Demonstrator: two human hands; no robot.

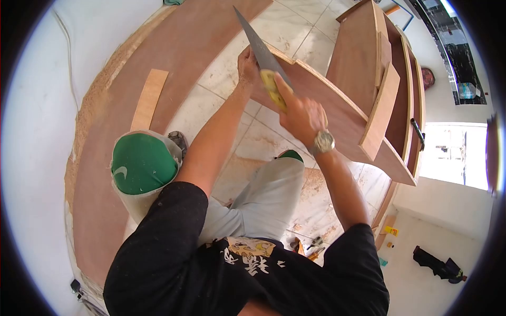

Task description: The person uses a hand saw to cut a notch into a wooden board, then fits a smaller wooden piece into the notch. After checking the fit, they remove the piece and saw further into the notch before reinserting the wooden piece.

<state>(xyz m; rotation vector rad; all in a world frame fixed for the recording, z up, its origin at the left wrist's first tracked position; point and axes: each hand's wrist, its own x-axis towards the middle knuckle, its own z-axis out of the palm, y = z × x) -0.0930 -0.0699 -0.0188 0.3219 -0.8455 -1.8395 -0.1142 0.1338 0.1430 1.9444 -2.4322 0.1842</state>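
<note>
My right hand (304,118) is wrapped round the yellow handle of a handsaw (258,45), with a watch on that wrist. The long grey blade slants up and left, overlapping the end of a brown plywood panel (321,110). Close beside the blade, my left hand (246,64) grips that panel's end, its fingertips partly hidden behind the edge. A notch shows in the panel's pale top edge near the saw. Across the panel's far part lies a short plywood strip (380,113).
A wooden cabinet frame (358,47) stands behind the panel, with a black-handled tool (417,134) at its edge. On the left, a large board (105,205) carries a light wood strip (149,100). Sawdust covers floor tiles (253,145); small tools (315,247) lie near my leg.
</note>
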